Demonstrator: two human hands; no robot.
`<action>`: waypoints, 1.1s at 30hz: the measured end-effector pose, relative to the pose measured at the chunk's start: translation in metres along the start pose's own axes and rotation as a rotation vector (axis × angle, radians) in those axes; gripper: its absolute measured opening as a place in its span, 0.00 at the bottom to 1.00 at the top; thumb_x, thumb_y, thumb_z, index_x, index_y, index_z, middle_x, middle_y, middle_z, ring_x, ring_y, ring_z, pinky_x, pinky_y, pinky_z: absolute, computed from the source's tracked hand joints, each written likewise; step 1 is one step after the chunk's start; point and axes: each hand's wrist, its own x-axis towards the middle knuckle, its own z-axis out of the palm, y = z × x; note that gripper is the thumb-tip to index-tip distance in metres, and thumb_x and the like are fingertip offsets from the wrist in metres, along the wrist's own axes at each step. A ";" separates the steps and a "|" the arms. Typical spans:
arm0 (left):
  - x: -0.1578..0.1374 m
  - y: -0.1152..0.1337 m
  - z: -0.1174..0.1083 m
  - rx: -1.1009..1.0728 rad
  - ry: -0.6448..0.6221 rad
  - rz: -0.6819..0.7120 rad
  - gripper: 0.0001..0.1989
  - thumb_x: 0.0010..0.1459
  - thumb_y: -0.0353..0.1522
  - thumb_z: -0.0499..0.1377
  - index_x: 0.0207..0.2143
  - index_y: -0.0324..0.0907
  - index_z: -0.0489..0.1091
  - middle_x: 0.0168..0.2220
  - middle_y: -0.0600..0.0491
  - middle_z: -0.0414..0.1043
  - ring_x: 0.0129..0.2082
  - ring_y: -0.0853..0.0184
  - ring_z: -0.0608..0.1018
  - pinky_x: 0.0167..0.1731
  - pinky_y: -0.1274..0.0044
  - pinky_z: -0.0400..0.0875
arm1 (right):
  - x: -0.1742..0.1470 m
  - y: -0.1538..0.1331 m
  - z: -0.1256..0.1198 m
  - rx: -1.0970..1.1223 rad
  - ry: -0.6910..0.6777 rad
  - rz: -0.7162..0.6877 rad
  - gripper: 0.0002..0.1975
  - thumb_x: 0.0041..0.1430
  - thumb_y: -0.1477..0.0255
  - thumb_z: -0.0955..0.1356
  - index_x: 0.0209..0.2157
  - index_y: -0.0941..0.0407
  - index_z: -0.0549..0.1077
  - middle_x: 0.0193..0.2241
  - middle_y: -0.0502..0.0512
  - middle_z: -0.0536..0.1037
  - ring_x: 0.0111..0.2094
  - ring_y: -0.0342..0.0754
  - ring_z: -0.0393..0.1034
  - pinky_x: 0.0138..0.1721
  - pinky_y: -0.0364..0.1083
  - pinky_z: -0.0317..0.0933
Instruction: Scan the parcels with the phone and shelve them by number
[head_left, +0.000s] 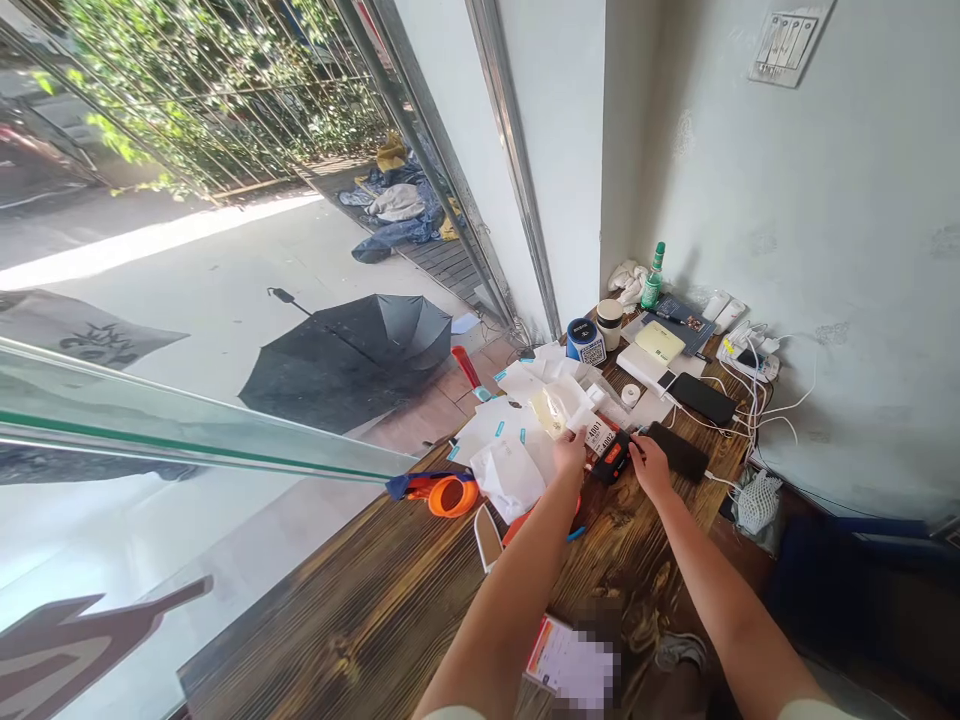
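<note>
A small black device (613,457) with orange marks lies low over the table between my two hands. White printed labels reading 4001 and 4002 (598,436) are at its far side. My left hand (571,455) is closed at the left edge of these labels, its fingertips partly hidden. At the device's right end, my right hand (649,466) has its thumb and fingers drawn together on the edge. Clear plastic packaging (609,400) and a pale yellow packet (551,410) lie just beyond the labels.
White papers (480,430) spread left of my hands, near an orange tape ring (452,496). Phones (701,398), cables (757,405), a blue-topped jar (585,342) and a green bottle (654,277) stand rightward and behind. Glass (225,430) borders the table's left side.
</note>
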 end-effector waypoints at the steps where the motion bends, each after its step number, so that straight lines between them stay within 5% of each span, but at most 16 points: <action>1: 0.000 0.000 -0.001 -0.012 -0.018 -0.006 0.15 0.65 0.42 0.58 0.38 0.37 0.72 0.24 0.57 0.72 0.19 0.73 0.72 0.23 0.78 0.72 | 0.001 0.001 -0.003 0.002 -0.014 0.001 0.25 0.68 0.57 0.57 0.51 0.58 0.74 0.48 0.67 0.77 0.41 0.56 0.76 0.43 0.55 0.74; 3: -0.002 0.001 -0.003 -0.033 -0.054 -0.011 0.13 0.65 0.39 0.58 0.39 0.37 0.72 0.25 0.56 0.73 0.20 0.73 0.73 0.24 0.78 0.73 | -0.001 0.003 -0.007 0.004 -0.038 0.008 0.24 0.66 0.55 0.60 0.50 0.58 0.75 0.45 0.66 0.78 0.33 0.53 0.76 0.37 0.53 0.75; 10: -0.003 0.003 -0.010 -0.029 -0.149 0.024 0.11 0.65 0.37 0.59 0.39 0.36 0.72 0.29 0.53 0.75 0.25 0.71 0.77 0.30 0.75 0.75 | -0.011 0.006 -0.017 0.017 -0.107 0.033 0.24 0.57 0.56 0.69 0.50 0.56 0.77 0.44 0.64 0.79 0.40 0.57 0.75 0.38 0.54 0.73; 18: -0.012 0.009 -0.020 0.264 -0.013 0.168 0.09 0.61 0.34 0.61 0.29 0.39 0.68 0.31 0.54 0.72 0.31 0.69 0.73 0.37 0.73 0.69 | 0.019 0.016 -0.042 0.076 -0.284 0.001 0.15 0.55 0.64 0.73 0.43 0.54 0.82 0.38 0.59 0.81 0.34 0.52 0.73 0.37 0.52 0.71; 33: -0.030 0.029 -0.019 0.453 0.025 0.134 0.15 0.65 0.35 0.55 0.25 0.41 0.62 0.21 0.59 0.63 0.21 0.71 0.65 0.26 0.77 0.60 | 0.030 0.002 -0.047 0.009 -0.387 0.082 0.16 0.50 0.71 0.76 0.43 0.56 0.81 0.37 0.58 0.82 0.35 0.51 0.74 0.37 0.50 0.70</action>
